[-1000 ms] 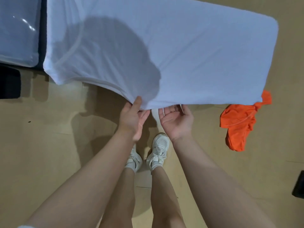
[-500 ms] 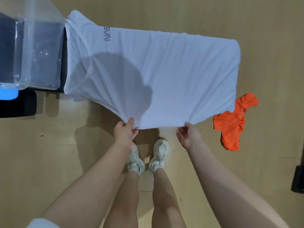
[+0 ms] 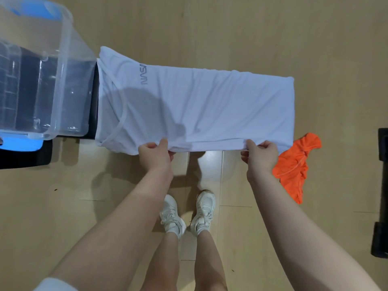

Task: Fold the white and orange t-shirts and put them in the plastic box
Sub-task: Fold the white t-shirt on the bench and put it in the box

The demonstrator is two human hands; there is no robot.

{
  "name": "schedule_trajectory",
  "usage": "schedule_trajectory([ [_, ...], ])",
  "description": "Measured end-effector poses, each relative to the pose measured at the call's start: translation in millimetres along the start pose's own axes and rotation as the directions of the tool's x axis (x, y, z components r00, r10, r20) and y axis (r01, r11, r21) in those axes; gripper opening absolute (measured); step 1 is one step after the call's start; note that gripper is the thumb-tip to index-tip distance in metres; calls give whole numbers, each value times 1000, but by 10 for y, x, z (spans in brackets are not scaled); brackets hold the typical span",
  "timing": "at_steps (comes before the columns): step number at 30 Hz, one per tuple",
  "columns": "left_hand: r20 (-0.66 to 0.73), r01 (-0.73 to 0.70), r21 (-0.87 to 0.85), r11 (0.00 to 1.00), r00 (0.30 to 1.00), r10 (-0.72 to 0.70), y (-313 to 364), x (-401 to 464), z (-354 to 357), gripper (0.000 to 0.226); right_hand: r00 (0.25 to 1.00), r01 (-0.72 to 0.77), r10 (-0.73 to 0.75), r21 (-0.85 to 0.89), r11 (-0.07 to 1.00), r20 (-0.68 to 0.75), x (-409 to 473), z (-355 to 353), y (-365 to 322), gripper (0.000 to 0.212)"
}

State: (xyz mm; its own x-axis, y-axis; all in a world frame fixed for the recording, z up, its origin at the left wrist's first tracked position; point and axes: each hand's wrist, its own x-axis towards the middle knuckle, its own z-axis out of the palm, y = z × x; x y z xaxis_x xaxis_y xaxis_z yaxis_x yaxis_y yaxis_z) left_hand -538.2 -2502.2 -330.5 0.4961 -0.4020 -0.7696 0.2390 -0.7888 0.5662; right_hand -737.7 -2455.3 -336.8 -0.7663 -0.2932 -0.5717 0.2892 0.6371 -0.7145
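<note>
White t-shirt hem (pinched) between fingers

Plastic box left of held t-shirt; crumpled t-shirt right, on floor.

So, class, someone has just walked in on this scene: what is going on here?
A person stands on a wooden floor, folding a white t-shirt spread out in front of them. The left hand and the right hand each pinch its near edge. The orange t-shirt lies crumpled on the floor to the right, not yet folded. The clear plastic box sits to the left with no shirt visible inside.
</note>
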Motion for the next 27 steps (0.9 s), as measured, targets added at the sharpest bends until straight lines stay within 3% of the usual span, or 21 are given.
schedule_trajectory([
  [3, 19, -48, -91, 995, 999, 50, 270, 160, 302, 24, 996, 43, -38, -54, 998, 82, 178, 175, -195, 16],
  [4, 52, -57, -110, 992, 997, 63, 321, 216, 390, 30, 991, 73, -58, -115, 991, 122, 250, 201, -215, 27],
  [6, 126, -133, 40, 990, 984, 127, 344, 280, 505, 40, 972, 199, -142, -330, 923, 189, 315, 159, -213, 35],
  [8, 235, -335, 330, 882, 935, 267, 235, 244, 518, 39, 952, 299, -237, -432, 851, 192, 335, 3, -116, 24],
  [10, 434, -567, 465, 680, 815, 383, 20, 99, 488, 36, 952, 303, -292, -447, 842, 95, 405, -232, 64, 16],
  [12, 624, -742, 467, 480, 661, 416, -213, -80, 518, 28, 975, 168, -210, -384, 908, -69, 541, -441, 235, 8],
  [14, 772, -857, 414, 307, 509, 380, -426, -220, 666, 24, 984, -127, 106, -151, 980, -142, 697, -577, 300, 6],
  [16, 865, -923, 343, 171, 382, 325, -576, -361, 907, 26, 906, -422, 422, 89, 902, 10, 883, -658, 326, 5],
  [19, 922, -965, 246, 92, 262, 284, -731, -561, 1279, 37, 792, -602, 521, 269, 751, 319, 1122, -696, 327, 23],
  [21, 923, -962, 267, 59, 273, 271, -822, -618, 1493, 43, 760, -646, 517, 378, 663, 393, 1202, -693, 290, 24],
  [24, 866, -912, 408, 43, 402, 299, -867, -716, 1714, 39, 704, -709, 569, 453, 540, 425, 1269, -770, 238, 17],
  [27, 851, -878, 475, -56, 443, 282, -889, -775, 1760, 44, 654, -747, 639, 477, 463, 404, 1358, -964, 176, 19],
])
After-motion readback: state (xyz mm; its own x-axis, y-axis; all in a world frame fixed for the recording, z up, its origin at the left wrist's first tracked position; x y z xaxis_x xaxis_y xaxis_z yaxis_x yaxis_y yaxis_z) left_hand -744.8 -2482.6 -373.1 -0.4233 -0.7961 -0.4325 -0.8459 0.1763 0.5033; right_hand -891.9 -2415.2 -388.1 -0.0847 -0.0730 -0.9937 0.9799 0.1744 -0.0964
